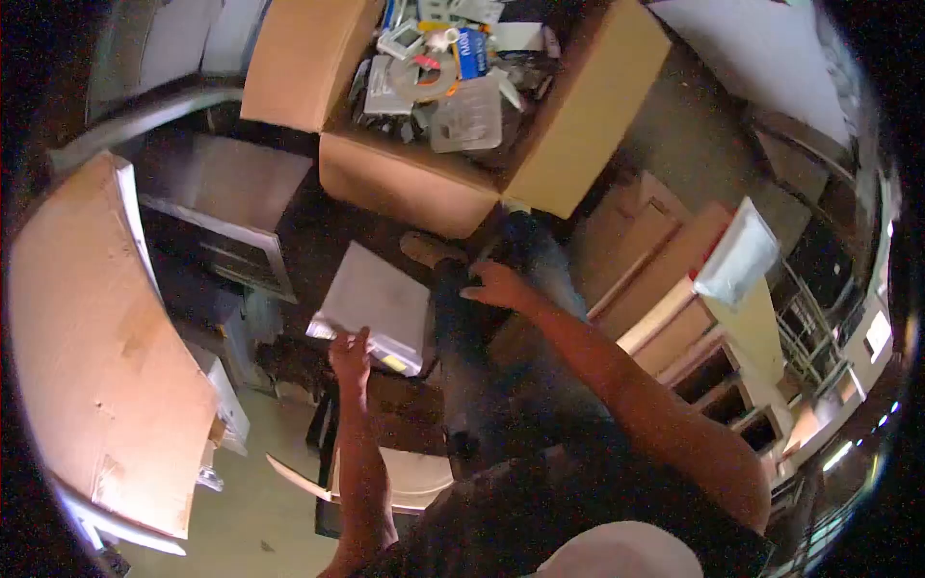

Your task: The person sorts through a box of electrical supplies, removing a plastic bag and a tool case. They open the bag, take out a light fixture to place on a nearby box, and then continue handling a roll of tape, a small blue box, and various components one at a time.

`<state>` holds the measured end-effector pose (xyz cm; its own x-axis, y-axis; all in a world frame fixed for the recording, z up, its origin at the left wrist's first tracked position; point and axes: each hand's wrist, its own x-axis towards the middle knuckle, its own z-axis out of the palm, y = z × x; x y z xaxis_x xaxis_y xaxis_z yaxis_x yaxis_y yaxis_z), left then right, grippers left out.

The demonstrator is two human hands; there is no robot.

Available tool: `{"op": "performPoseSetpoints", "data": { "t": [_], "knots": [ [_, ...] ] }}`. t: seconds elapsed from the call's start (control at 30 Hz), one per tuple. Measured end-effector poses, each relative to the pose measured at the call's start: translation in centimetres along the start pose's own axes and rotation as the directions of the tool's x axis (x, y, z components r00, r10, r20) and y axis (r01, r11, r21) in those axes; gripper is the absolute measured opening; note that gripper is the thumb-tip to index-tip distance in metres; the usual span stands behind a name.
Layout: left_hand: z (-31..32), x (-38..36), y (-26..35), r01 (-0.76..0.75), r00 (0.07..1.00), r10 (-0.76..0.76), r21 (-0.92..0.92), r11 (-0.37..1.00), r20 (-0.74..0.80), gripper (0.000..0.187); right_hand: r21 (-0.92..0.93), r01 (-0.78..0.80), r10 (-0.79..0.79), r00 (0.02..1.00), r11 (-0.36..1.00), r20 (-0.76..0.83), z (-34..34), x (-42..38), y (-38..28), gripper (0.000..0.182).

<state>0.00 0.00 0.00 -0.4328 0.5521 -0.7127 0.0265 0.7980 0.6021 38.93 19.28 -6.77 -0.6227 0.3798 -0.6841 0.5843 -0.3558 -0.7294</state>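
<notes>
A flat grey box-shaped case (374, 301) with a yellow label on its near edge lies tilted left of my legs. My left hand (350, 356) has its fingers closed over that near edge, thumb side out of sight. Above my knee hangs my right hand (499, 286), fingers loosely bent and apart, with nothing visible between them. Beyond both hands stands an open cardboard box (409, 183) full of small mixed items. Among them are a roll of tape (424, 82), a clear plastic case (468, 116) and a blue packet (471, 53).
A large cardboard sheet (106, 347) leans at the left. On the right are stacked cardboard pieces (646, 241), a white plastic packet (740, 255) and a wooden unit with compartments (713, 376). My shoe (432, 250) is just short of the open box.
</notes>
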Motion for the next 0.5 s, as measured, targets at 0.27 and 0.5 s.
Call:
{"op": "performPoseSetpoints", "data": {
  "t": [0.27, 0.5],
  "knots": [
    [1.5, -8.2, 35.2, -0.229, 0.966, 0.217, 0.074, 0.971, 0.141, 0.018, 0.424, 0.094, -0.003, 0.978, 0.901, -0.210, -9.5, -3.8, -17.7, 0.081],
    [8.6, -0.7, 45.0, -0.398, 0.798, 0.332, 0.026, 0.917, 0.503, 0.016, 0.556, 0.278, 0.091, 0.834, 0.783, -0.545, -16.8, -18.7, -21.9, 0.063]
  ]
}}
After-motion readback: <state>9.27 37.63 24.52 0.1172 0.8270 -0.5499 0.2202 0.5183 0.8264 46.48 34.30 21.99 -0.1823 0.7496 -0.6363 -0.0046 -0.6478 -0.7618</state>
